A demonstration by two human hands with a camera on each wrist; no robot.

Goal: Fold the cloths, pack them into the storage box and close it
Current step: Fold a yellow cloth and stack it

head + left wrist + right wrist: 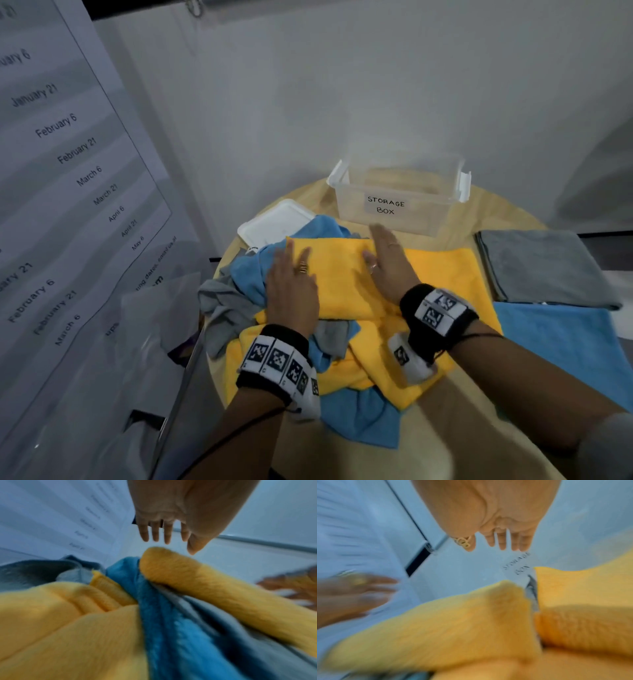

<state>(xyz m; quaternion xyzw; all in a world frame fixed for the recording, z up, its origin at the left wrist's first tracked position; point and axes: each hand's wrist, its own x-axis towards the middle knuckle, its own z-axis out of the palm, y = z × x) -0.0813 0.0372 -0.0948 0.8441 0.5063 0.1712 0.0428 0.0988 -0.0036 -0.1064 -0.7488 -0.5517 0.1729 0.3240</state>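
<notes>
A yellow cloth (339, 274) lies folded over on top of a heap of blue (253, 270), grey and yellow cloths on the round wooden table (459, 428). My left hand (291, 274) lies flat on its left edge with straight fingers. My right hand (383, 257) lies flat on its right part, fingers straight and pointing at the box. The clear storage box (397, 198), labelled, stands open behind the heap. Its white lid (274, 222) lies to the left, partly under the blue cloth. In the wrist views the left hand (168, 534) and right hand (501, 540) show spread fingers over the yellow cloth (453, 622).
A folded grey cloth (541, 267) lies at the table's right, with a flat blue cloth (575, 339) in front of it. A large printed date sheet (68, 164) hangs on the left. A white wall stands close behind the table.
</notes>
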